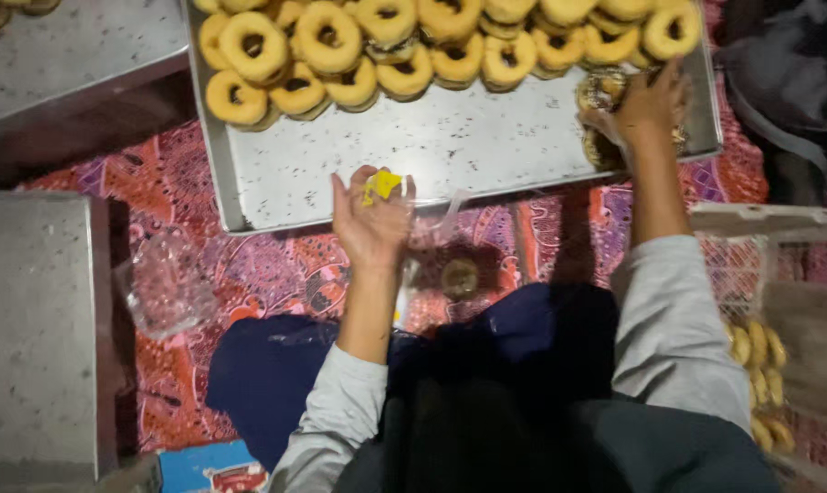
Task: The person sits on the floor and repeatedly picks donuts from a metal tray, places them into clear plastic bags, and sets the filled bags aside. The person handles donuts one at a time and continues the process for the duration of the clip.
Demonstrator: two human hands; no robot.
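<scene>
The person is sitting on a patterned red and purple floor cloth, facing a large metal tray lying just beyond the knees. The left hand is hovering at the tray's near edge, fingers curled narrowly and pinching a small yellow tag; a clear plastic bag is hanging just to its right. The right hand is reaching to the tray's right side and is closing around a packed stack of ring cookies wrapped in clear film. Loose ring-shaped cookies are lying heaped along the far part of the tray. Another crumpled clear bag is lying on the cloth at the left, beside a second metal tray. More packed cookies are resting at the near right.
</scene>
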